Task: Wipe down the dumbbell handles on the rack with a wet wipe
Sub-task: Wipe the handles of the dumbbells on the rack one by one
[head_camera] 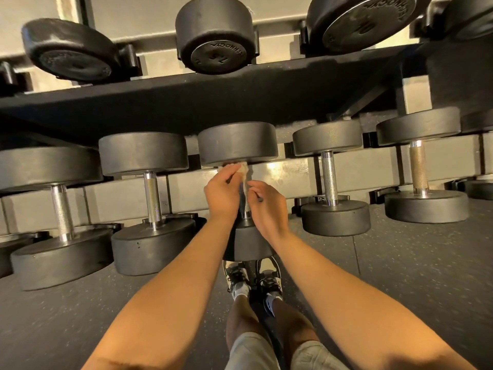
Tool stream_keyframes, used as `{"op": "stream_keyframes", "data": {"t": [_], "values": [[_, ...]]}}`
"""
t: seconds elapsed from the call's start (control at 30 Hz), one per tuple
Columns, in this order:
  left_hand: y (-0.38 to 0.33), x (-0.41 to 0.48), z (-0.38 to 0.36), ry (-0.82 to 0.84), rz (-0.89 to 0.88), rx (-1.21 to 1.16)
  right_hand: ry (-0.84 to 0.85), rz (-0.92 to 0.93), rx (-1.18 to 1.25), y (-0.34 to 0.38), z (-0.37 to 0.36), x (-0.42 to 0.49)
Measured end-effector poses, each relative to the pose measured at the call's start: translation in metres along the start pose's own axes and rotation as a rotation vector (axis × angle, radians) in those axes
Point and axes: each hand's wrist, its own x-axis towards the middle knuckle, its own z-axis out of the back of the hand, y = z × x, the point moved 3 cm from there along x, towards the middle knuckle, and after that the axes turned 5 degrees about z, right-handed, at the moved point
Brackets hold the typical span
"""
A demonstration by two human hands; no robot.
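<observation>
On the lower shelf of the rack, the middle dumbbell (237,142) has both my hands on its handle. My left hand (222,193) grips a pale wet wipe (244,168) wrapped around the upper part of the handle, just under the far head. My right hand (266,206) curls round the handle from the right, lower down. A short bare stretch of the metal handle (246,209) shows between the hands. The near head (248,243) sits below my wrists.
More dumbbells lie on the lower shelf to the left (153,193) and right (329,177), their metal handles bare. The black upper shelf (186,100) overhangs with further dumbbells (216,33) on it. My shoes (253,279) stand on the speckled rubber floor (400,263).
</observation>
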Motion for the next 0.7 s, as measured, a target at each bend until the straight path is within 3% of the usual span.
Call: {"op": "stream_keyframes", "data": {"t": [0.13,0.33,0.57,0.7], "values": [[0.004,0.001,-0.007,0.064,-0.075,0.115,-0.027,-0.11,0.065,0.0,-0.001,0.001],[0.02,-0.003,0.007,0.187,-0.042,0.243,-0.004,-0.104,-0.006,0.004,0.006,-0.007],[0.005,0.017,-0.004,0.04,0.121,-0.084,0.013,-0.107,0.021,0.002,0.004,-0.001],[0.014,0.013,-0.006,0.069,0.23,-0.186,0.007,-0.132,0.051,0.0,0.003,-0.001]]}}
